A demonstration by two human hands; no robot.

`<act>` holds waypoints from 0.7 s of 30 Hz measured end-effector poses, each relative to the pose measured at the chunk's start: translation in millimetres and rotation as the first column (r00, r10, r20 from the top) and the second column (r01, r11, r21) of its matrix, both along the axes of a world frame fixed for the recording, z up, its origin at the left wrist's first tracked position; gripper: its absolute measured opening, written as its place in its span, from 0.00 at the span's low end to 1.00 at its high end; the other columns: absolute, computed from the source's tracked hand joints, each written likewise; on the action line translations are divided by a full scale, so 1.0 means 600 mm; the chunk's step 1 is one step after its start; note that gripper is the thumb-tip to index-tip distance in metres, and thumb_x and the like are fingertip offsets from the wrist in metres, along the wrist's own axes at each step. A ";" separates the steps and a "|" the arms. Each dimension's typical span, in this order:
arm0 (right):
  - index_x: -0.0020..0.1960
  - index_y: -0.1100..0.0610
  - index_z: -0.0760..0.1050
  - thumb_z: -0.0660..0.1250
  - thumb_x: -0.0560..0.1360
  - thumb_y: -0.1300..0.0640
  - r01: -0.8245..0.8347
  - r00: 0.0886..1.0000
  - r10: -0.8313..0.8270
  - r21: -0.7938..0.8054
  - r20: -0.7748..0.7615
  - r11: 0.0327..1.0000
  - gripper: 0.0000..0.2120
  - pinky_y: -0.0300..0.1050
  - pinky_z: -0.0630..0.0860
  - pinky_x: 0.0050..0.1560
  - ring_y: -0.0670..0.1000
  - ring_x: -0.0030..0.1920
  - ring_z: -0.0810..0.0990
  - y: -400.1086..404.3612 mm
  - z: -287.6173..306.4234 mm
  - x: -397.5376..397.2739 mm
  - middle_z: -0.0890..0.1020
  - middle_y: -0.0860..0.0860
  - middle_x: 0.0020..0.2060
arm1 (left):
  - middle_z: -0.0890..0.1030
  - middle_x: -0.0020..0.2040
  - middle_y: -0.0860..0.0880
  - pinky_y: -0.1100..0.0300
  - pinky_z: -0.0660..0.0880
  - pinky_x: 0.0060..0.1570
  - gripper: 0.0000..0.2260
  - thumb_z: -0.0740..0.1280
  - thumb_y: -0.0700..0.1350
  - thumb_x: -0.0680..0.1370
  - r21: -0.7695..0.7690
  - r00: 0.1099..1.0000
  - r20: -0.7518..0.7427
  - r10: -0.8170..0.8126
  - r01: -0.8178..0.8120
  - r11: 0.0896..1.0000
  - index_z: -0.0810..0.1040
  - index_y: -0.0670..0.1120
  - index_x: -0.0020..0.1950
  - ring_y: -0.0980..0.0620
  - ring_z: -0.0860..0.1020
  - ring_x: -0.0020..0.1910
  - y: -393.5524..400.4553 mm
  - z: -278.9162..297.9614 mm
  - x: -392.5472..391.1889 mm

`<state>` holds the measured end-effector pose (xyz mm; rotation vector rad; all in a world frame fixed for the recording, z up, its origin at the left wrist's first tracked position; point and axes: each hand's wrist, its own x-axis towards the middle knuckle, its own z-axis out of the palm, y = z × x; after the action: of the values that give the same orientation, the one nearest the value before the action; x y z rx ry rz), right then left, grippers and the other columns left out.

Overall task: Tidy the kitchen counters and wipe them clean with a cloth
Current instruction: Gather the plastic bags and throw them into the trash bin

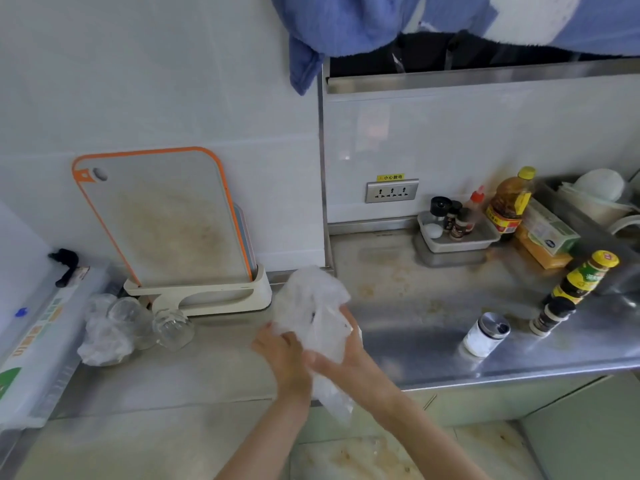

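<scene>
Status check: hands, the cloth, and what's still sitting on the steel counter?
Both hands, left and right, gripping crumpled white cloth at the counter seam. Steel counter stained, not wiped. Salt jar, pepper jar, sauce bottle in the way.

steel counter [415,306] | bears: condiment tray [457,242], sauce bottles [585,278], salt shaker [485,334]

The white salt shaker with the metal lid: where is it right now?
In the head view the salt shaker stands on the steel counter at right, near its front edge, just left of a dark-capped spice jar and right of the person's hands.
</scene>
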<state>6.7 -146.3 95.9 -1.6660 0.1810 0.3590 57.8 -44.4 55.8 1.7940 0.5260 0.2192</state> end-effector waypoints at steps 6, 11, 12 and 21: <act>0.54 0.54 0.73 0.61 0.74 0.61 0.417 0.908 -0.418 -0.154 0.026 0.896 0.09 0.50 0.81 0.36 0.54 0.41 0.82 -0.069 -0.067 -0.039 0.81 0.54 0.42 | 0.72 0.58 0.59 0.79 0.64 0.53 0.14 0.61 0.45 0.78 0.044 0.626 -0.034 -0.779 0.780 0.625 0.68 0.53 0.63 0.67 0.69 0.57 -0.041 -0.043 -0.087; 0.38 0.60 0.72 0.56 0.72 0.68 0.524 0.827 -0.557 -0.460 0.072 0.717 0.09 0.48 0.70 0.33 0.61 0.36 0.74 -0.165 -0.122 -0.061 0.77 0.56 0.32 | 0.61 0.68 0.52 0.64 0.63 0.64 0.28 0.68 0.57 0.69 0.205 0.704 -0.097 -0.704 0.706 0.678 0.58 0.66 0.65 0.54 0.64 0.67 0.014 -0.081 -0.045; 0.39 0.60 0.73 0.56 0.72 0.69 0.518 0.823 -0.562 -0.524 0.088 0.676 0.09 0.45 0.67 0.32 0.59 0.35 0.73 -0.177 -0.132 -0.058 0.77 0.55 0.32 | 0.55 0.72 0.48 0.59 0.60 0.67 0.35 0.69 0.62 0.65 0.263 0.712 -0.176 -0.680 0.700 0.664 0.56 0.64 0.67 0.49 0.59 0.71 0.021 -0.092 -0.021; 0.35 0.61 0.70 0.56 0.69 0.74 0.391 0.889 -0.443 -0.704 0.120 0.594 0.11 0.38 0.60 0.25 0.47 0.29 0.68 -0.166 -0.218 -0.003 0.74 0.53 0.33 | 0.28 0.72 0.45 0.38 0.59 0.66 0.49 0.72 0.58 0.65 0.393 0.513 -0.609 -0.606 0.858 0.331 0.37 0.66 0.70 0.35 0.46 0.73 -0.041 -0.191 0.088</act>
<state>4.8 -246.2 -35.0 -2.3059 0.8507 -0.0459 110.5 -69.3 -58.7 2.6266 -0.2837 -0.7128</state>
